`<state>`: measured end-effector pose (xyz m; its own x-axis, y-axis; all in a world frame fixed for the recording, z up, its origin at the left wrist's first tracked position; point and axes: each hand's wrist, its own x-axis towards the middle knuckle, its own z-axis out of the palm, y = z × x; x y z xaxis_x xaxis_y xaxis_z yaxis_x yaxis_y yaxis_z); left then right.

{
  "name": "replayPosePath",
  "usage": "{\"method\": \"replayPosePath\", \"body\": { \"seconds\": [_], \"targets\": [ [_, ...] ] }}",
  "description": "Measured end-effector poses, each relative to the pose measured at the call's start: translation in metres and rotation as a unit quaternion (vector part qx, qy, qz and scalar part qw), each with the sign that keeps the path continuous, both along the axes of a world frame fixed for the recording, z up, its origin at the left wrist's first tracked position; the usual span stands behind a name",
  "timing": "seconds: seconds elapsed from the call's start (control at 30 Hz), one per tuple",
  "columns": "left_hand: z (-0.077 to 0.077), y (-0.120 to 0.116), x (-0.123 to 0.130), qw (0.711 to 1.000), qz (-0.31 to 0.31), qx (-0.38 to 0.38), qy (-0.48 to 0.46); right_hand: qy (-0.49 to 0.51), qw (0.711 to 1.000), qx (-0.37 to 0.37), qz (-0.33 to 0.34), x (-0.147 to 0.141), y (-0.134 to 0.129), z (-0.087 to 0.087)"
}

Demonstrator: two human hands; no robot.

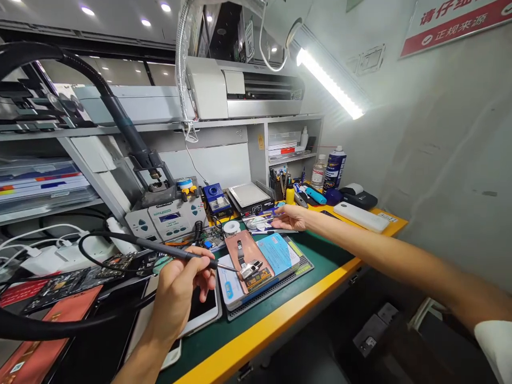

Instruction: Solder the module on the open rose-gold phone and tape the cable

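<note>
My left hand (186, 277) is closed around a black soldering iron (160, 246), held like a pen. The iron's tip reaches the small metal part and circuit piece (252, 269) on a copper-coloured panel (245, 245). That panel lies on a stack of blue and white boxes (280, 253). Behind the stack, my right hand (292, 217) is stretched over the back of the bench with its fingers pinched at a thin tool near a white roll of wire (231, 229); the tool is too small to make out.
A soldering station (170, 218) and a flat heating plate (250, 197) stand at the back. A tablet (202, 309) lies beside the boxes. Bottles (334, 169) and a white power bank (365, 216) are at the right. Cables cross the left side.
</note>
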<state>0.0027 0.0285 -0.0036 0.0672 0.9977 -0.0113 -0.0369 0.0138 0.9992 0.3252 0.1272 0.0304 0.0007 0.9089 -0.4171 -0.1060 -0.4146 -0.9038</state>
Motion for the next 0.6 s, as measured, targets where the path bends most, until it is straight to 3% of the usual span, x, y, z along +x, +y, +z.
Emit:
{"method": "replayPosePath", "body": {
  "seconds": [0.13, 0.27, 0.43, 0.6],
  "targets": [
    [0.003, 0.000, 0.000, 1.000, -0.012, -0.010, 0.011, -0.082, 0.994, -0.004, 0.068, 0.005, -0.012, 0.016],
    [0.015, 0.001, -0.002, 0.999, -0.030, -0.022, 0.033, -0.128, 0.976, 0.065, 0.162, 0.002, -0.034, 0.043],
    [0.049, 0.006, -0.011, 0.991, -0.085, -0.052, 0.091, -0.163, 0.940, 0.174, 0.245, -0.013, -0.073, 0.073],
    [0.090, 0.005, -0.023, 0.961, -0.173, -0.095, 0.195, -0.170, 0.919, 0.208, 0.288, -0.022, -0.104, 0.079]
  ]
}}
